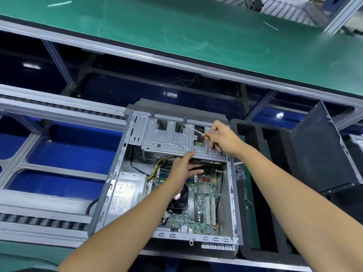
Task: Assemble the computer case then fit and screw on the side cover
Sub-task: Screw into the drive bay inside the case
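Left hand (181, 169) under drive cage (170, 137); right hand (222, 138) grips screwdriver (198, 132).

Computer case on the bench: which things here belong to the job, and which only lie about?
Job: computer case, drive cage, screwdriver in right hand, left hand at the cage edge, dark side cover.
Lying about: black foam tray, green shelf.
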